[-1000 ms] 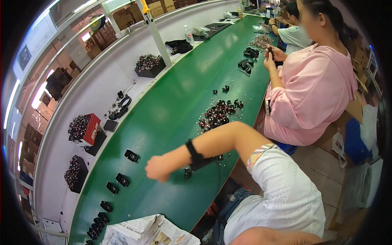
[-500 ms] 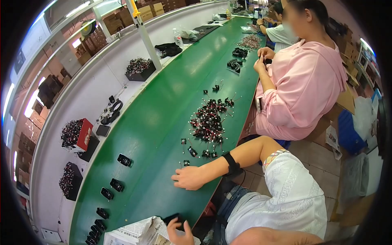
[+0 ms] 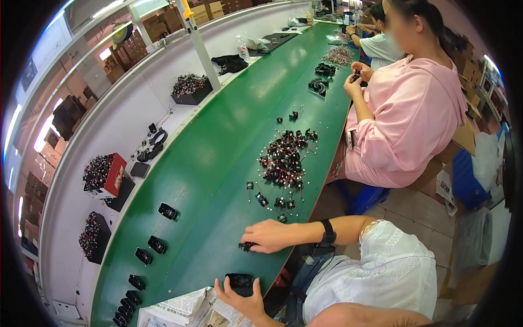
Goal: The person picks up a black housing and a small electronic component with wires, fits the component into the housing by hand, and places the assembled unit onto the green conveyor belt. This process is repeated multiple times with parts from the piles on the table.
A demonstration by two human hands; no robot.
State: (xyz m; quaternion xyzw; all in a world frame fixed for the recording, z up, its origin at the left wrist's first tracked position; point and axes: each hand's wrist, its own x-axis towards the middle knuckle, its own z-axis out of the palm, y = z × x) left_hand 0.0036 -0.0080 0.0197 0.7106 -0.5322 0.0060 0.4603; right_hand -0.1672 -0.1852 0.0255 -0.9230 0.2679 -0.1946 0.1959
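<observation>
My left hand [image 3: 241,301] is at the near edge of the green bench, thumb and fingers on either side of a small black plastic case [image 3: 239,280]. Its open, hollow side faces up. Farther up the bench, my right hand [image 3: 267,236], with a black band on the wrist, is closed over a small black part [image 3: 246,246] that shows partly under the fingertips. Beyond it lies a loose pile of small black wired parts [image 3: 283,155] with red wires and white ends. A few stray ones [image 3: 263,200] lie between pile and hand.
Black cases [image 3: 168,211] stand in a line along the bench's left side. Newspaper [image 3: 182,309] covers the near edge. Boxes of wired parts [image 3: 111,174] line the white ledge. A co-worker in a pink top [image 3: 403,114] sits on the right, holding a small black part.
My left hand has moved up onto the black case, now more in view. My right hand has shifted slightly right and down, and a black part now shows under its fingers.
</observation>
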